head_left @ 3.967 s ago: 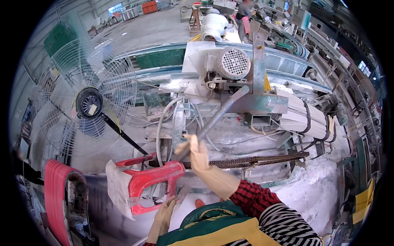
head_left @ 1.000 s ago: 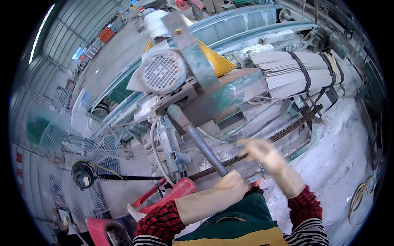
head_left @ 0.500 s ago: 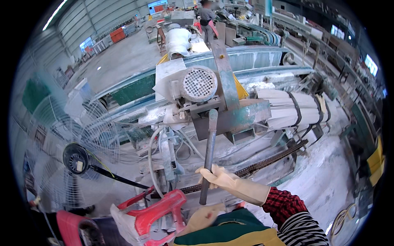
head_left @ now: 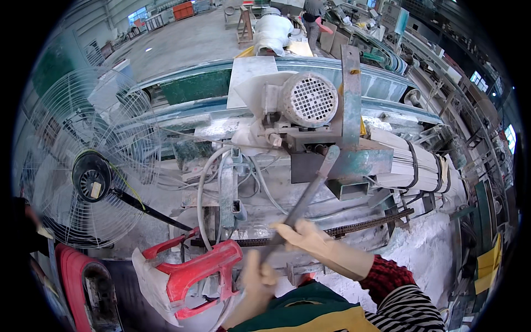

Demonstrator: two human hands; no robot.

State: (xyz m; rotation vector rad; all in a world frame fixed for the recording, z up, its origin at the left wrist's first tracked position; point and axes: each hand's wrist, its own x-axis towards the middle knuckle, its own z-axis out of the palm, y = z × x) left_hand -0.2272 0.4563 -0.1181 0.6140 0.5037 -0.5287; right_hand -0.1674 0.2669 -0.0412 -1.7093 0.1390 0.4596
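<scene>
A long grey metal lever [head_left: 301,203] slants from upper right to lower left in front of the machine. Its flattened, rounded upper end lies by the dark housing [head_left: 307,166] under the motor. My right hand [head_left: 312,242], in a cream rubber glove, is wrapped round the lever below its middle. My left hand [head_left: 255,285], gloved alike and smeared by motion, closes round the lever's lower end. Above stands the motor [head_left: 311,99] with a round white grille, next to an upright steel plate [head_left: 350,94].
At left stands a large wire-caged fan [head_left: 91,177]. A red plastic stool [head_left: 193,271] is near my left hand. A chain [head_left: 365,222] runs behind the lever, and strapped pale slabs [head_left: 406,160] lie right. One person [head_left: 312,22] stands far back; another person's hand [head_left: 43,229] shows far left.
My left hand has come up from the lower edge to the lever's lower end. The lever has gone from nearly upright to a slant. The whole view has shifted.
</scene>
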